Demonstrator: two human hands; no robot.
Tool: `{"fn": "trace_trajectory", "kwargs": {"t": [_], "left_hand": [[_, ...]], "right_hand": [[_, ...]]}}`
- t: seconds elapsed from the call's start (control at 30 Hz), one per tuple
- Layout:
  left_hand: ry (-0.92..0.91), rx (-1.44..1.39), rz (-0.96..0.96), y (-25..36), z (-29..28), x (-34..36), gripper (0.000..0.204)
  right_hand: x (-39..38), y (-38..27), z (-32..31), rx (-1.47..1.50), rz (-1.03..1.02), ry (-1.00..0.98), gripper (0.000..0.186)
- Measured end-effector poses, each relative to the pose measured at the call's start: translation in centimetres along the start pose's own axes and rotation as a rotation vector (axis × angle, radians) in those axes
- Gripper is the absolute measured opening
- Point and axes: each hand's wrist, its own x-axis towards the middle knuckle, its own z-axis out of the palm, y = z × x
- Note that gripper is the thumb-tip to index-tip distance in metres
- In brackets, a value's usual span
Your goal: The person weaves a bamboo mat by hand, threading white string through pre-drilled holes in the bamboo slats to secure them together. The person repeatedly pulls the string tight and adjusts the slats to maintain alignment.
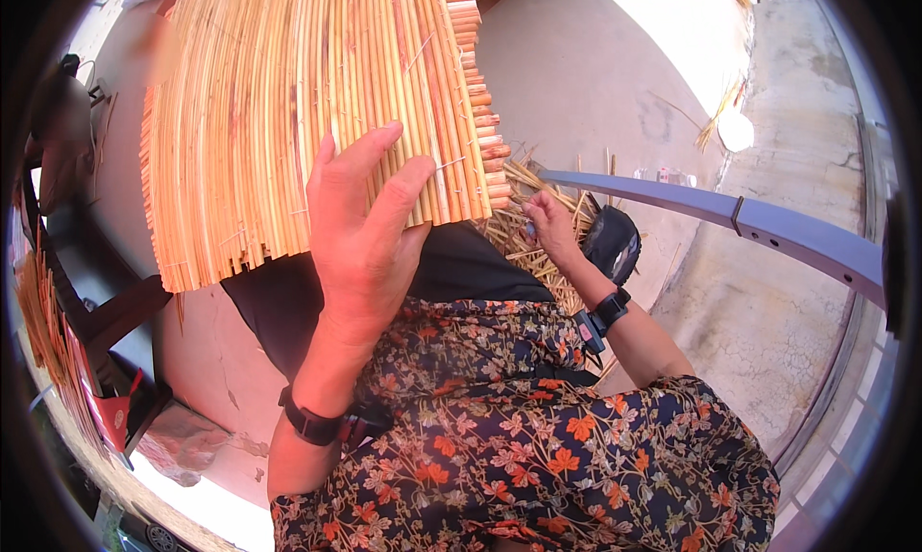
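Observation:
A mat of pale reed stalks [259, 120], tied side by side with thin stitches, lies across my lap and reaches far up the view. My left hand [365, 221] rests on its near part, fingers spread and pressing lightly on the stalks. Just beyond the mat's right edge, where cut stalk ends stick out, my right hand [550, 224] is raised with its fingers curled together. A small bluish thing shows by those fingers, too small to name. Both wrists wear black bands.
Loose cut stalks [547, 278] lie heaped on the floor right of my lap, next to a black bag-like thing [612, 243]. A grey-lilac bar [663, 189] crosses the right side. Clear bottles [677, 178] lie behind it. Dark furniture [106, 312] stands at left, beside more stalks [48, 326].

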Motion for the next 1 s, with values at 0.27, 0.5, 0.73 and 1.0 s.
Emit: {"fn": "trace_trajectory", "kwargs": {"t": [0.27, 0.5, 0.73, 1.0], "left_hand": [[-0.050, 0.050, 0.035, 0.1, -0.6, 0.0, 0.059], [-0.063, 0.021, 0.035, 0.1, -0.6, 0.1, 0.058], [-0.027, 0.004, 0.012, 0.1, -0.3, 0.2, 0.050], [-0.193, -0.081, -0.014, 0.0, -3.0, 1.4, 0.058]], "right_hand": [[-2.3, -14.9, 2.5, 0.262, -0.167, -0.299, 0.016], [-6.0, -20.1, 6.2, 1.011, -0.062, -0.608, 0.016], [-6.5, -21.1, 7.6, 1.191, 0.069, -0.378, 0.018], [-5.8, -23.5, 6.8, 0.879, 0.105, -0.129, 0.016]]}}
